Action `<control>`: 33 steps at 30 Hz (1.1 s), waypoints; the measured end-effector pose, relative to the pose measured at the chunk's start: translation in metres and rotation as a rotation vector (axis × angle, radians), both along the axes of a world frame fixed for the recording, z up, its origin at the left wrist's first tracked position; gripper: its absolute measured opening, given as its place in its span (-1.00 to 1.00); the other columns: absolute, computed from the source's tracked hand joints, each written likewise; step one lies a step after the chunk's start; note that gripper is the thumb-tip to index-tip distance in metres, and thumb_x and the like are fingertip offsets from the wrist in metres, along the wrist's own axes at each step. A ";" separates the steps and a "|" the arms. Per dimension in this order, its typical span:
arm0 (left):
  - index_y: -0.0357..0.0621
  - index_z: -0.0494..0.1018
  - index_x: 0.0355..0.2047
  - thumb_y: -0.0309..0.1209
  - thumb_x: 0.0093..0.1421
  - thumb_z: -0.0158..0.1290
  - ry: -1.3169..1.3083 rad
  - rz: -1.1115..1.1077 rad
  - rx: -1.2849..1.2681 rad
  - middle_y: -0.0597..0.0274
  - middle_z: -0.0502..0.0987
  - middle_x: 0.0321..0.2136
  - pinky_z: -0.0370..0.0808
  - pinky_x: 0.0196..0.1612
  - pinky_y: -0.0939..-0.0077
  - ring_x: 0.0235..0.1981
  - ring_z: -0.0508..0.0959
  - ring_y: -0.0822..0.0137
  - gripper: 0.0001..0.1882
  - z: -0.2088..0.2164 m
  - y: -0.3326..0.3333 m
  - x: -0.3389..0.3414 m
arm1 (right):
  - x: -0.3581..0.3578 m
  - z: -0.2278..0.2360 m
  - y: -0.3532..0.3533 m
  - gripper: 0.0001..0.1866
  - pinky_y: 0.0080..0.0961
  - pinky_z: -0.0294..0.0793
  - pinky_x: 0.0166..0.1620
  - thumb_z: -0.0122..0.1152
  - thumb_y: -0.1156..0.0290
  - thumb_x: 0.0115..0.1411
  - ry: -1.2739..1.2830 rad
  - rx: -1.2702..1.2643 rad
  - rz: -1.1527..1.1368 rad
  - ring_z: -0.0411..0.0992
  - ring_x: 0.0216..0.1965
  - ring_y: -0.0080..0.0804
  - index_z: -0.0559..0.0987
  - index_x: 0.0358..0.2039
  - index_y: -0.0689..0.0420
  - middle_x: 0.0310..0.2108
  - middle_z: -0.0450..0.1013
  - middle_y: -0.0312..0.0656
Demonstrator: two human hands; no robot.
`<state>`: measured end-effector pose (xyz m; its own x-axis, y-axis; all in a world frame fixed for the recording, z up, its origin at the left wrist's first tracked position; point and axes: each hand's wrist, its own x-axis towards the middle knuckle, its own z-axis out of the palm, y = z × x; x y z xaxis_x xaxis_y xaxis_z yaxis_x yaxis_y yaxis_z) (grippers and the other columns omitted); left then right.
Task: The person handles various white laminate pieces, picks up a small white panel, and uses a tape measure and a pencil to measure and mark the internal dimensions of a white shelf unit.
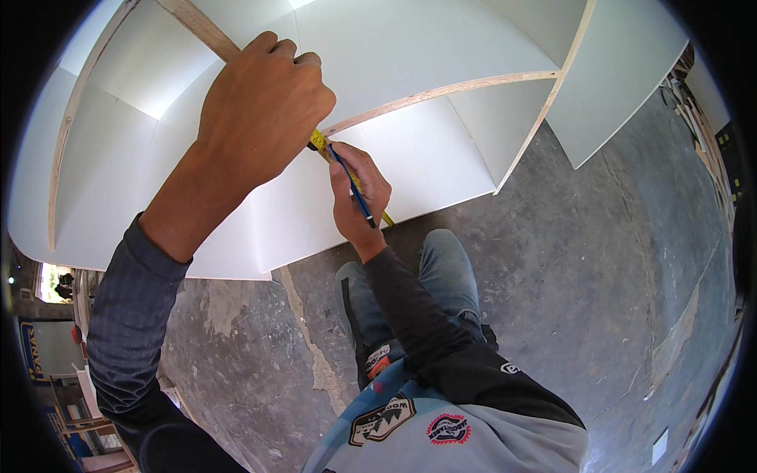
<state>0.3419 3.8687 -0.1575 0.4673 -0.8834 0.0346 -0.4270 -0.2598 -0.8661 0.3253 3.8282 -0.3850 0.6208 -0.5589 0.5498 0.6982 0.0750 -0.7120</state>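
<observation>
My left hand [256, 110] is closed around a yellow tape measure [318, 141], pressing it against the bare wooden edge of a white shelving unit [426, 55]. The yellow tape runs down under my right hand [356, 193]. That hand grips a dark blue pencil [352, 187] with its tip set against the tape, close to the left hand. Both hands rest on the front edge of an upright white panel.
The white cabinet, with raw plywood edges [449, 89], stands on a grey, cracked concrete floor [583, 268]. My knees in jeans [441, 268] are just below it. Stacked boards and clutter sit at the far right [710, 134] and lower left.
</observation>
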 end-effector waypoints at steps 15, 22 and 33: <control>0.01 0.60 -0.63 -0.44 -0.06 0.26 0.020 0.010 -0.004 0.25 0.55 -0.57 0.43 -0.19 0.52 -0.40 0.58 0.32 -0.93 0.000 0.000 0.000 | -0.001 -0.005 0.001 -0.72 -0.35 0.52 -0.02 0.18 0.62 0.18 -0.023 -0.069 -0.065 0.55 -0.10 -0.09 0.55 -0.08 0.32 -0.13 0.54 0.11; 0.01 0.60 -0.64 -0.44 -0.07 0.27 0.020 0.005 -0.007 0.25 0.55 -0.58 0.43 -0.19 0.52 -0.39 0.58 0.32 -0.92 0.000 0.001 0.000 | -0.002 -0.004 0.002 -0.73 -0.36 0.52 -0.02 0.18 0.62 0.17 0.001 -0.031 -0.076 0.55 -0.09 -0.08 0.55 -0.09 0.33 -0.12 0.54 0.12; 0.03 0.60 -0.60 -0.45 -0.03 0.25 0.027 0.003 -0.012 0.25 0.55 -0.55 0.45 -0.16 0.50 -0.38 0.58 0.32 -0.93 0.001 0.001 0.000 | 0.004 -0.067 -0.026 -0.62 -0.39 0.30 0.06 -0.20 0.29 0.27 0.132 0.155 -0.314 0.35 -0.04 -0.22 0.52 -0.32 0.31 -0.04 0.38 0.04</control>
<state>0.3419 3.8700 -0.1569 0.4706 -0.8818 0.0325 -0.4490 -0.2710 -0.8514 0.3288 3.8024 -0.4525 0.4653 -0.8037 0.3709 0.6074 -0.0149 -0.7942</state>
